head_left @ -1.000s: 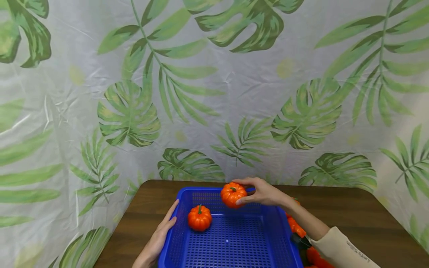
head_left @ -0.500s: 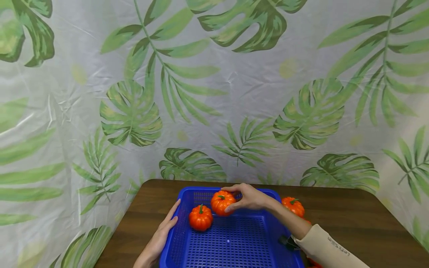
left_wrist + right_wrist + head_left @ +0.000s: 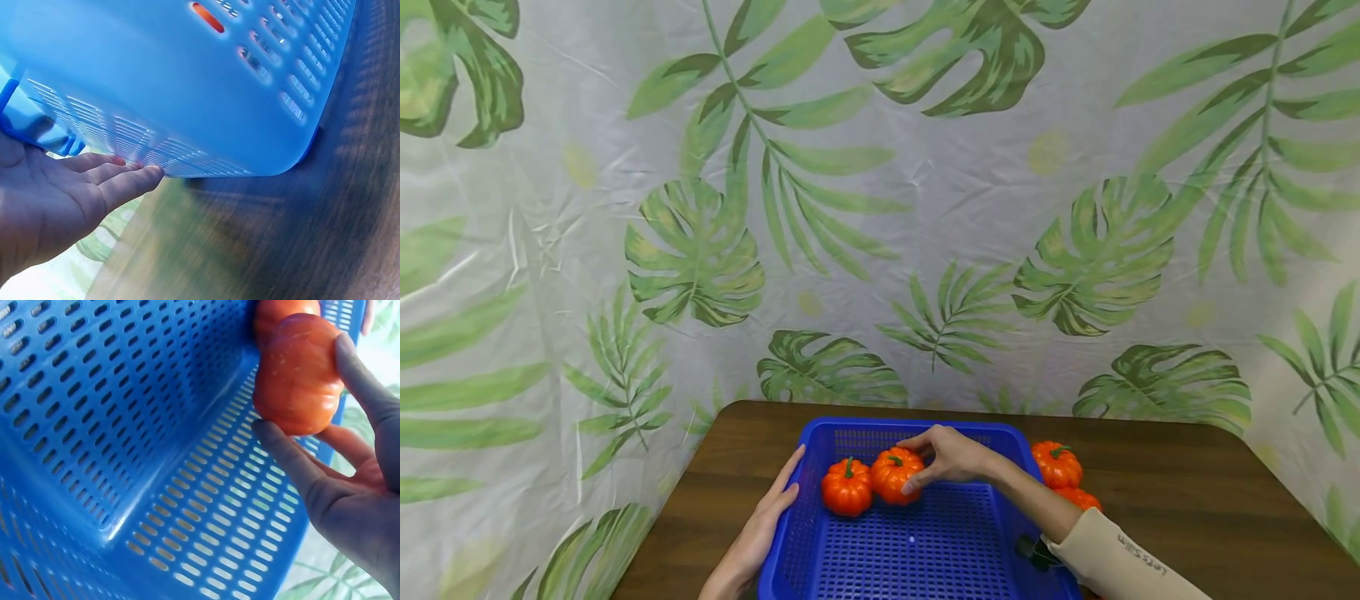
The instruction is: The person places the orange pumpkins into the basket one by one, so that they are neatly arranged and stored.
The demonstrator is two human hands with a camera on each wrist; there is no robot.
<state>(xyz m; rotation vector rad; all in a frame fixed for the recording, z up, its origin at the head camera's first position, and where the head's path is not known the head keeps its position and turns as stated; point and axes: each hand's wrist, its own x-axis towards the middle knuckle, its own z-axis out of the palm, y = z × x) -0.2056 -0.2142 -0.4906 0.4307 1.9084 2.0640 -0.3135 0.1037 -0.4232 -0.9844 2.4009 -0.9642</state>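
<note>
A blue perforated basket (image 3: 925,558) (image 3: 125,425) stands on the brown table (image 3: 1187,492). Inside it, near the far left, two small orange pumpkins sit side by side. My right hand (image 3: 947,457) (image 3: 337,462) grips the right-hand pumpkin (image 3: 896,475) (image 3: 297,375) with thumb and fingers curled round it, low on the basket floor. The other pumpkin (image 3: 846,487) touches it on the left. My left hand (image 3: 763,521) (image 3: 75,187) lies with straight fingers against the basket's left outer wall (image 3: 187,94).
Two more orange pumpkins (image 3: 1057,463) (image 3: 1078,498) lie on the table right of the basket, behind my right forearm. A leaf-printed curtain (image 3: 880,208) closes off the back and both sides. Bare tabletop stretches to the right.
My right hand has carried the pumpkin leftward and down from above the basket's far rim to the floor beside the first pumpkin. The left hand has stayed on the basket wall.
</note>
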